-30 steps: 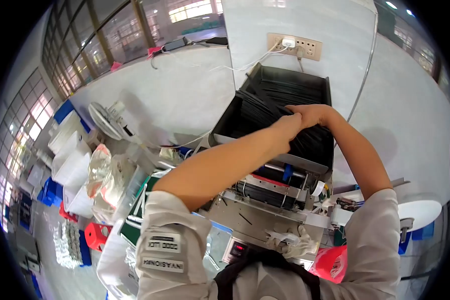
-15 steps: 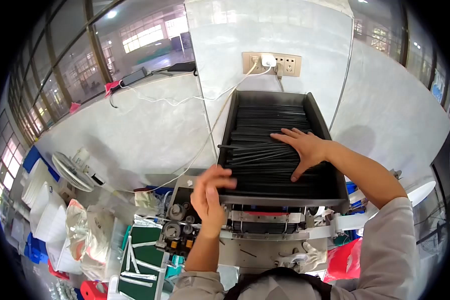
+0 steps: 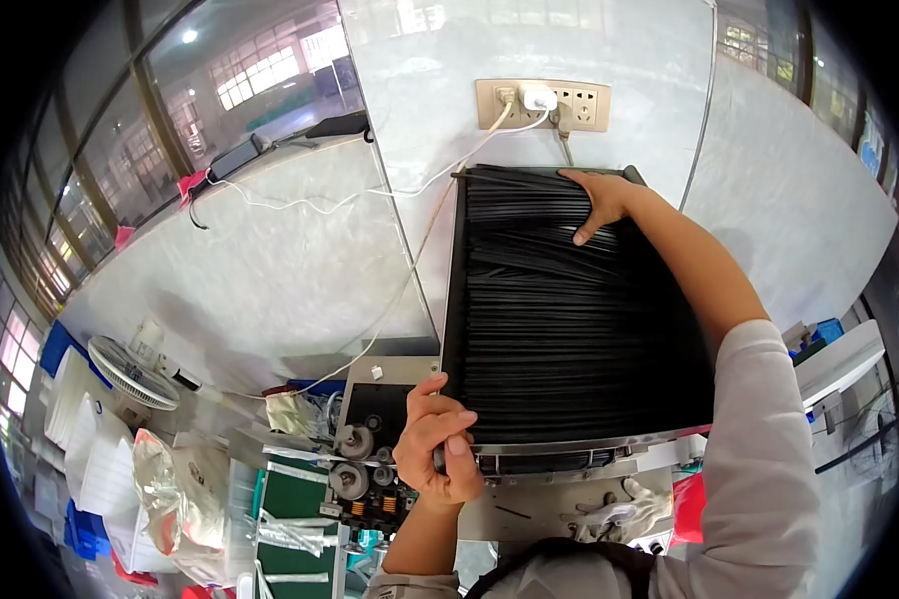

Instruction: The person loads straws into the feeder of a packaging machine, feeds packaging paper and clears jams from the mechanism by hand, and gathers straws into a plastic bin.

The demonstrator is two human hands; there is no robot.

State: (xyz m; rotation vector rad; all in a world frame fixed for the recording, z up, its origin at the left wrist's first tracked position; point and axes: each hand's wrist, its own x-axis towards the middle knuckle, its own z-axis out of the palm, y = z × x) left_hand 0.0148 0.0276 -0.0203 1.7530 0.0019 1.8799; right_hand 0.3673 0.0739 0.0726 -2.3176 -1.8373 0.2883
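A deep black tray (image 3: 453, 299) holds many thin black strips (image 3: 559, 339), lying crosswise in a dense layer. At the far end of the tray, my right hand (image 3: 603, 200) lies over the strips, its fingers stretched and the thumb apart. Several strips near it lie at a slant, and the ends of some rise to the tray's back left corner. My left hand (image 3: 438, 444) is at the front left corner of the tray, fingers curled around that corner and the thumb near the index finger. Part of its grip is hidden.
A wall socket panel (image 3: 589, 105) with plugged cables is behind the tray. Left of my left hand stand machine rollers (image 3: 353, 441) and a green board (image 3: 290, 519) with silvery strips. A fan (image 3: 135, 371) is farther left. A white glove (image 3: 641, 507) lies below the tray.
My right hand has moved from the middle of the strips to the far end. My left hand has closed at the tray's front corner. The view has shifted, and the tray appears larger.
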